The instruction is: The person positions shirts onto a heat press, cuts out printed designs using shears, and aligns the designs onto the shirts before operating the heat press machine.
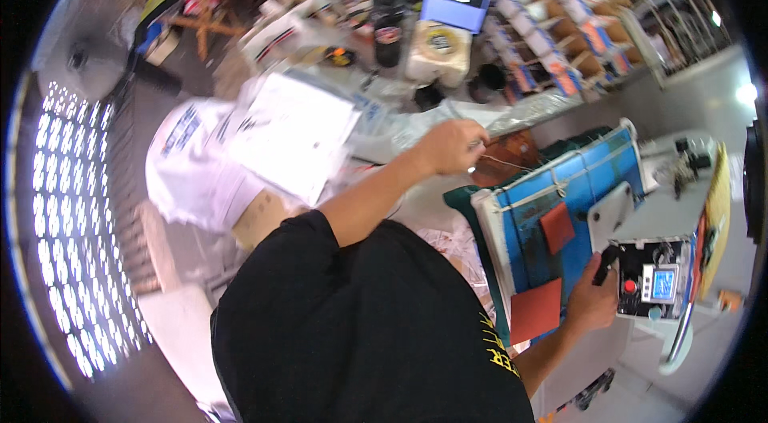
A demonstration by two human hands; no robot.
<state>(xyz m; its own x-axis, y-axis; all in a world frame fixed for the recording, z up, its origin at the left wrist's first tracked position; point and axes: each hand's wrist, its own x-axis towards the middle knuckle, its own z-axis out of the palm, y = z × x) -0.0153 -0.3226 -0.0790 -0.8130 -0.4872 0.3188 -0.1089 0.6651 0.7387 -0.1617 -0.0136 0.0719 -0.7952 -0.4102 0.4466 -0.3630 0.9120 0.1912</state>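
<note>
Pinching thread (pixel 512 164) between left-hand fingers (pixel 474 141)

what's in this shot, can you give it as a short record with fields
setting: cluttered workshop, heat press machine on a white table
left hand: left hand raised, pinching a thin string
right hand: right hand gripping the black handle beside the control panel
press bed: blue plate with two red pads
nearby: white sheets, shelves of boxes
</note>
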